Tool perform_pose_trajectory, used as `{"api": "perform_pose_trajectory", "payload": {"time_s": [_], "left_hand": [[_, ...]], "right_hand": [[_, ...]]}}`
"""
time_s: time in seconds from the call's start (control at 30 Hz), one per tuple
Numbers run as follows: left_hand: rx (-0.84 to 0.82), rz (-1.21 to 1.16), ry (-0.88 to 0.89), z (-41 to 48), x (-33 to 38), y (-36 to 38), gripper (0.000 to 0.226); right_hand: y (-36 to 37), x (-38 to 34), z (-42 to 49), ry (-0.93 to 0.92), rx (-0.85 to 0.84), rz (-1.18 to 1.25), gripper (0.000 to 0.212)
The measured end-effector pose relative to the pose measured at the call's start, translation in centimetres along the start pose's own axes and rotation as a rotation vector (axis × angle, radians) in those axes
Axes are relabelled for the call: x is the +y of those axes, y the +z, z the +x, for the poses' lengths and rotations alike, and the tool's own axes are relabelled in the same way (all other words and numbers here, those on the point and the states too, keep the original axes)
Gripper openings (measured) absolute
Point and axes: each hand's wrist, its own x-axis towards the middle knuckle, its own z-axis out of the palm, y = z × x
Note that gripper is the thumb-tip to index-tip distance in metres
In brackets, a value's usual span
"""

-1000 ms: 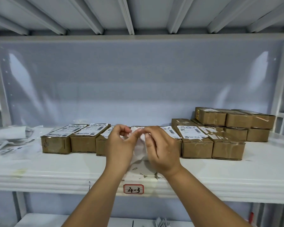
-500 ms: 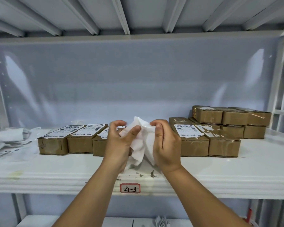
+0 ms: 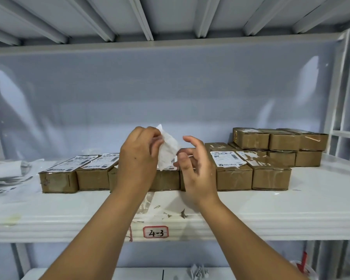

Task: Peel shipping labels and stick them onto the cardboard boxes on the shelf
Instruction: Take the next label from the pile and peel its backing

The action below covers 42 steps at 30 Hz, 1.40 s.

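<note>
Partway through, by the look of it. Shows printed labels on the cardboard boxes [image 3: 58, 175] from the left of the shelf [image 3: 311, 199] past its middle; leaves the end box [image 3: 271, 176] and the stack [image 3: 283, 141] by the back right corner bare. Pinches a crumpled white sheet [image 3: 168, 152], label or backing unclear, in the left hand [image 3: 138, 156] over mid-row. Holds the right hand [image 3: 198, 172] just beside it, fingers loose, gripping nothing. Piles loose papers [image 3: 6, 174] at the left edge, blocking nothing.

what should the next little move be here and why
Probably pinch the free lower edge of the white sheet with the right hand. The left hand holds it raised above the boxes, the right hand's fingers hang loose beside it, and the front row's rightmost box shows no label.
</note>
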Motion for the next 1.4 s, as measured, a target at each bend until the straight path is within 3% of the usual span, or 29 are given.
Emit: {"api": "perform_pose_trajectory", "payload": {"time_s": [0.2, 0.43, 0.53, 0.73, 1.03, 1.4], "left_hand": [[-0.143, 0.082, 0.212, -1.0, 0.5, 0.4, 0.033], [-0.165, 0.085, 0.224, -1.5, 0.7, 0.9, 0.033], [-0.182, -0.016, 0.112, -1.8, 0.5, 1.2, 0.031], [-0.200, -0.205, -0.095, -2.1, 0.5, 1.5, 0.005], [-0.169, -0.223, -0.383, -1.7, 1.0, 1.8, 0.015], [-0.108, -0.273, -0.537, -1.3, 1.1, 1.7, 0.021]], "right_hand": [[-0.1, 0.3, 0.2, 0.020, -0.054, -0.201, 0.035], [-0.1, 0.5, 0.1, -0.032, -0.043, -0.236, 0.034], [0.0, 0.8, 0.2, -0.044, -0.006, -0.252, 0.030], [0.0, 0.9, 0.2, -0.034, -0.022, -0.284, 0.023], [0.3, 1.0, 0.0, -0.074, -0.015, -0.401, 0.024], [0.2, 0.8, 0.1, -0.083, -0.014, -0.450, 0.023]]}}
